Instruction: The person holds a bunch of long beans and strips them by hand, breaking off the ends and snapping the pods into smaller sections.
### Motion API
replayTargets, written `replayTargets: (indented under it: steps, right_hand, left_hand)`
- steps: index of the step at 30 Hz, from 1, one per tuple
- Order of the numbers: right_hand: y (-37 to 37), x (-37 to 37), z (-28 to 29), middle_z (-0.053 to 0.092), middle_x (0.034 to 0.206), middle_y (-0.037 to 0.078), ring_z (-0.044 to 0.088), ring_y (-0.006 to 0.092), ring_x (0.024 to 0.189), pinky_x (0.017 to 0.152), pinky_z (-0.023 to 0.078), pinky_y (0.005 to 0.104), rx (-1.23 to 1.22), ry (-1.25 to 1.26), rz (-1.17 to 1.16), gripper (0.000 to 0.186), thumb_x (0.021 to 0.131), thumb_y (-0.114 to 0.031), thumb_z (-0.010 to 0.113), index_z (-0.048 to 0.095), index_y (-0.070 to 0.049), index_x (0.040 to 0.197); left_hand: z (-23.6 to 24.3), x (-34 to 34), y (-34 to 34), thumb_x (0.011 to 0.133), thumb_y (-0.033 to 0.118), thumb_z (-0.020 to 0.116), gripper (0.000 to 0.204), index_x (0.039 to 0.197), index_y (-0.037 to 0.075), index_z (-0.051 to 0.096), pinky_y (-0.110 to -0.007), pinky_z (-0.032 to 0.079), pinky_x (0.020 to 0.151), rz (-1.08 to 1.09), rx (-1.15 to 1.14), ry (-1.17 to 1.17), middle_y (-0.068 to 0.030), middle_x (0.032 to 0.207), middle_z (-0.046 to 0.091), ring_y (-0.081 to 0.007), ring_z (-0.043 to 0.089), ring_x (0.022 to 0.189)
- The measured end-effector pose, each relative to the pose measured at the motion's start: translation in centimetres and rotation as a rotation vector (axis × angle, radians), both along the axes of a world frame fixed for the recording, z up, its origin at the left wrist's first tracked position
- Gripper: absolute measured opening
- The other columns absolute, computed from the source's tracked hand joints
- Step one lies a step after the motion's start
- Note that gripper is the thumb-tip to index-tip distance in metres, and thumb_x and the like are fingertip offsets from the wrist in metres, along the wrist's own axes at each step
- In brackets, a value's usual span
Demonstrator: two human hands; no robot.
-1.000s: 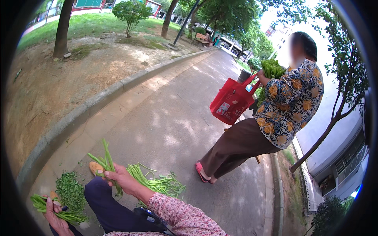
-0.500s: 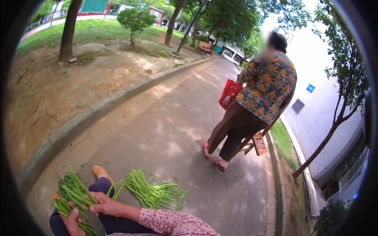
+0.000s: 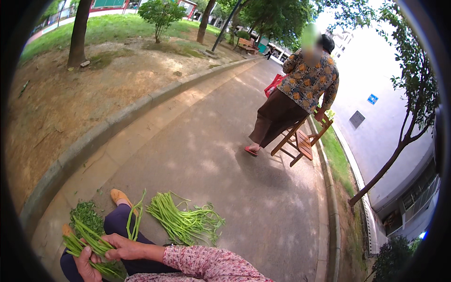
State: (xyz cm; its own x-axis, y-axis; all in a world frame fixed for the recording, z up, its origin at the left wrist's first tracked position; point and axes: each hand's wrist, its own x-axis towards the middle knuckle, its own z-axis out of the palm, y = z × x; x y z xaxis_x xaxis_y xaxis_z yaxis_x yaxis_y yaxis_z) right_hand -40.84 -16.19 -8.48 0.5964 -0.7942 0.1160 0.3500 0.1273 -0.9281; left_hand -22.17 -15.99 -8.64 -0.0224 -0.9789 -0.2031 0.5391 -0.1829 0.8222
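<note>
At the lower left, above my lap, both hands are closed around long green vegetable stems [image 3: 90,233]. My left hand [image 3: 86,267] grips a bunch of them from below, thumb upward. My right hand [image 3: 121,246] pinches other stems just beside it. A few loose stems [image 3: 135,221] stand up along my right knee. On the pavement to the right lies a larger heap of trimmed-looking stems [image 3: 176,220]. Picked green leaves [image 3: 86,215] are piled on the ground between my feet, partly behind the stems in my hands.
Ahead on the path [image 3: 211,127], a person in a patterned top [image 3: 307,80] walks away, carrying a wooden folding chair [image 3: 303,143] and a red bag [image 3: 272,85]. A stone kerb [image 3: 101,136] borders bare earth on the left. A tree [image 3: 383,174] and white building stand right.
The person has walked farther up the path with the chair, which now shows more fully. Loose stems stand up higher by my right knee. My hands have hardly shifted.
</note>
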Motion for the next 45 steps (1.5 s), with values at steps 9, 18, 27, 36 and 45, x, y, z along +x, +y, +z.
replayTargets:
  steps: [9,18,27,36,45]
  right_hand:
    - [-1.0,-0.2,0.8,0.061,0.088,0.001,0.056,0.0070,0.077,0.064,0.044,0.0211,0.221,0.060,0.083,0.022,0.088,-0.011,0.056,0.055,-0.002,0.109]
    - [-0.8,0.8,2.5,0.061,0.088,0.003,0.053,0.0097,0.073,0.068,0.042,0.0218,0.255,0.206,0.007,0.024,0.082,-0.020,0.067,0.060,-0.002,0.095]
    - [-0.7,2.6,2.9,0.057,0.100,-0.001,0.050,0.0076,0.087,0.079,0.040,0.0220,0.171,0.225,0.091,0.026,0.087,-0.009,0.061,0.056,-0.001,0.111]
    - [-0.4,4.3,2.2,0.059,0.082,-0.002,0.047,0.0045,0.068,0.061,0.039,0.0193,0.221,0.227,0.045,0.022,0.086,-0.009,0.062,0.056,-0.001,0.106]
    - [0.1,4.2,1.0,0.061,0.078,0.000,0.049,0.0049,0.065,0.058,0.039,0.0187,0.228,0.204,-0.005,0.020,0.085,-0.010,0.064,0.060,-0.001,0.102]
  left_hand:
    - [3.5,0.5,-0.3,0.076,0.002,0.063,0.029,0.104,-0.001,0.056,-0.026,0.045,0.051,-0.030,0.079,0.065,-0.0071,0.078,0.059,-0.0115,0.052,0.054]
    - [2.3,3.2,1.2,0.077,0.005,0.067,0.032,0.106,-0.003,0.056,-0.027,0.043,0.054,-0.005,0.060,0.064,-0.0073,0.078,0.058,-0.0109,0.051,0.055]
    - [1.8,3.1,1.8,0.079,0.002,0.066,0.022,0.099,0.001,0.058,-0.020,0.041,0.049,0.035,0.018,0.083,-0.0007,0.075,0.056,-0.0068,0.050,0.055]
    - [0.7,3.0,2.9,0.077,0.001,0.066,0.019,0.093,0.002,0.055,-0.022,0.041,0.049,0.064,0.017,-0.001,-0.0023,0.074,0.056,-0.0073,0.050,0.055]
    - [0.9,2.7,3.5,0.078,0.003,0.068,0.014,0.089,0.001,0.059,-0.020,0.039,0.047,0.177,-0.002,0.022,-0.0009,0.070,0.057,-0.0064,0.049,0.054]
